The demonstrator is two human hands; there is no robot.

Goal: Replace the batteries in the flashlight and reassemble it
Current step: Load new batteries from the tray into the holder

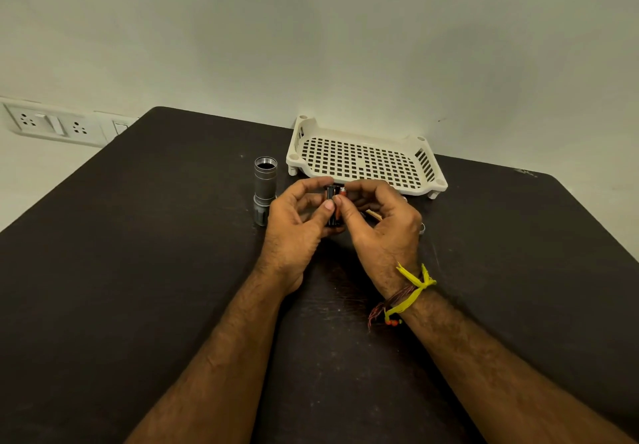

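Both hands meet over the middle of the table, fingers closed together on one small dark piece: the left hand (297,222) pinches it with thumb and fingertips from its side, the right hand (377,222) from the other, thumbs almost touching at the front. What they hold looks like a battery holder (332,207), black and stubby, standing roughly upright between the fingers, with the orange-tipped end of a battery (342,192) showing at its top on the right hand's side; the fingers hide most of it, so I can't say how many cells are seated, or whether this one is going in or coming out. Just beyond the left knuckles stands the flashlight body (265,189), a grey tube upright on its head with its threaded mouth open and pointing up. That is the relation that matters, I'd judge: the holder's long axis already runs the same way as the tube's, and the tube sits up and to the left of the grip, nearer the left hand, so that hand seems the likelier one to steady it while the right lowers the holder in. Farther back, against the wall, a white perforated tray (434,184) sits on the dark table (138,271), and something small lies half hidden behind the right hand.
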